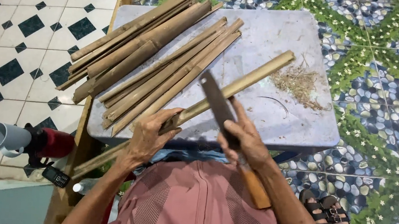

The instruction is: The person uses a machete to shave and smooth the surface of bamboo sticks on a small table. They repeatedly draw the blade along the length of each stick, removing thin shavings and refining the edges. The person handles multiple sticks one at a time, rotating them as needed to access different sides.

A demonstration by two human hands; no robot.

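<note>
My left hand (148, 134) grips a long split bamboo strip (252, 78) that lies slanted across the grey table (269, 33), its far end pointing up and right. My right hand (244, 140) holds a big knife by its orange wooden handle (255, 189); the dark blade (216, 101) rises over the strip, close to where my left hand holds it. My index finger lies along the blade's back. A pile of split bamboo strips (157, 54) rests on the table's left half.
Loose bamboo shavings (300, 83) lie at the table's right. To the left on the tiled floor are a grey pipe piece (4, 137), a red object (54, 143), a small phone (56, 176) and a bottle cap (78, 187). Sandalled feet (327, 212) show at the lower right.
</note>
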